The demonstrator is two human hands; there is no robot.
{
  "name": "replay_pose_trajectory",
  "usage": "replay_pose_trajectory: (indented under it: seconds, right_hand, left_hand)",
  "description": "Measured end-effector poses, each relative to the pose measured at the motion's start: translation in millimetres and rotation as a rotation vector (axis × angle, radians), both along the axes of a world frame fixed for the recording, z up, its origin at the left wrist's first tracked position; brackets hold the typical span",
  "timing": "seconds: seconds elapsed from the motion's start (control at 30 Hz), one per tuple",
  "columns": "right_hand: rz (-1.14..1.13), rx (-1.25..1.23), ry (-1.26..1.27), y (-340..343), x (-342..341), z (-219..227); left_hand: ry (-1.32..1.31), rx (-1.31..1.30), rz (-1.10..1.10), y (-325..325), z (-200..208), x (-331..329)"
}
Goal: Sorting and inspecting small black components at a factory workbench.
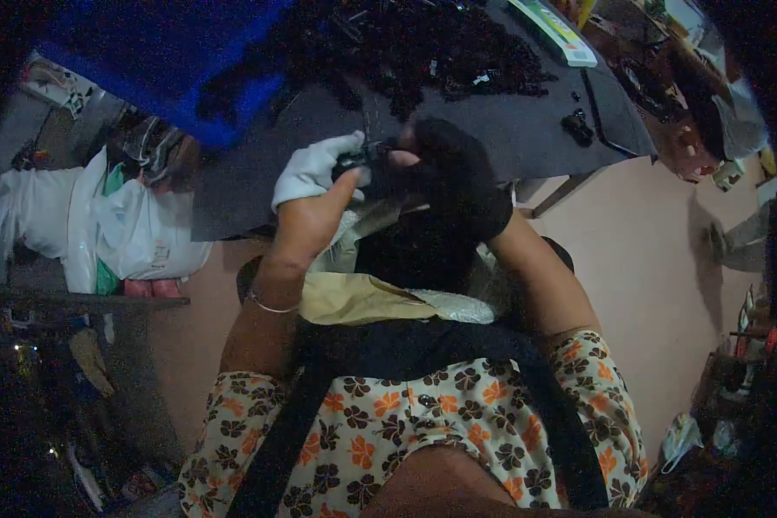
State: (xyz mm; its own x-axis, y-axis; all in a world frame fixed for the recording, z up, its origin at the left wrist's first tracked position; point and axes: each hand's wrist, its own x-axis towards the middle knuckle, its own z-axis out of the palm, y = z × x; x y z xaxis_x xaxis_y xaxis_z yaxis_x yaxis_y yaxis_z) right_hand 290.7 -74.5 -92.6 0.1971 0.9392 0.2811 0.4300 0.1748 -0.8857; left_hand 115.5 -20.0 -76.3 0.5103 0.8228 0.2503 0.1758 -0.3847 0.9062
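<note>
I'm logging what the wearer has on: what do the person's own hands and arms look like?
The left hand wears a white glove that leaves part of it bare, with a thin, pale bracelet near the wrist. The right hand wears a black glove, fingertips partly uncovered. Short cream sleeves carry orange and dark brown flowers.

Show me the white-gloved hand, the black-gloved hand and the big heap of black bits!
White-gloved left hand (308, 175): head view, on the back of the hand.
Black-gloved right hand (459, 177): head view, on the back of the hand.
Heap of black bits (406, 52): head view, near its middle.
</note>
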Motion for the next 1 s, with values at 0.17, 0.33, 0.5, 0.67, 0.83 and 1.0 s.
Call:
replay_pose_trajectory:
  seconds: [0.17,0.33,0.5,0.67,0.83,1.0]
  right_hand:
    - [0.163,0.493,-0.518,-4,3,0]
    - [0.226,0.577,-0.514,-7,5,0]
    - [0.226,0.61,-0.535,-6,4,-1]
    - [0.296,0.684,-0.595,-2,4,-5]
    - [0.326,0.55,-0.511,-4,-1,-6]
    - [0.306,0.725,-0.683,-3,-2,-3]
  left_hand:
    - [0.206,0.337,-0.034,0,-5,-2]
    - [-0.061,-0.078,-0.05,-12,6,2]
    - [-0.125,-0.247,-0.1,-14,17,0]
    - [-0.137,-0.292,-0.121,-9,12,-4]
    - [-0.064,-0.175,-0.128,-4,0,-5]
    - [-0.137,-0.359,-0.023,-12,8,-3]
